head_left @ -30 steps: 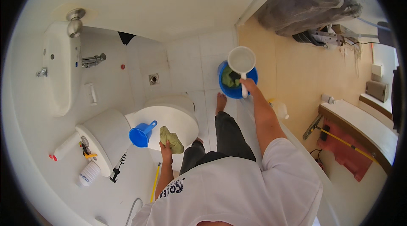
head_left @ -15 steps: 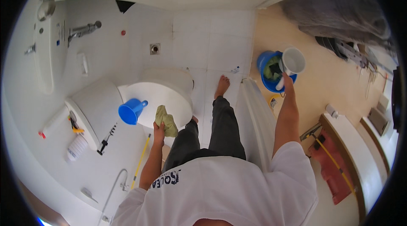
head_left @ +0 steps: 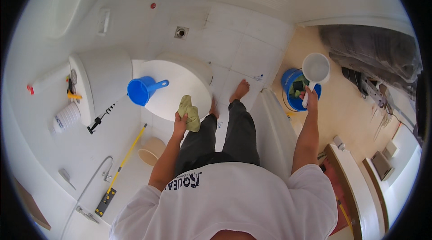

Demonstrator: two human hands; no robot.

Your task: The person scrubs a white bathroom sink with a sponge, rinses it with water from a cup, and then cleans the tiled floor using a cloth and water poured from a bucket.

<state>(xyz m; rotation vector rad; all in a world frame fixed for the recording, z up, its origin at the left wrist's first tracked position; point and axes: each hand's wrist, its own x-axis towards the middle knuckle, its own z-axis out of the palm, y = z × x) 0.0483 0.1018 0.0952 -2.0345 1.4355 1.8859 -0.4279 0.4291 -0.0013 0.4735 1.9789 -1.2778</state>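
My left hand is closed around a crumpled green cloth, held just past the front edge of the white toilet lid. On that lid rests a blue plastic dipper, its handle pointing right. Out to the right, my right hand grips the handle of a white dipper, whose round bowl faces up. Behind and below it on the floor is a blue bucket with green cloths in it. The dipper hides part of the bucket's rim.
A white door edge stands between my legs and the bucket. A yellow-handled pole leans near a beige bin. The toilet tank, sink and floor drain lie left and ahead. Dark fabric sits far right.
The view has turned, shifting the whole room in the picture. My right hand still holds the white dipper over the bucket, its handle now more upright. My left hand keeps the green cloth.
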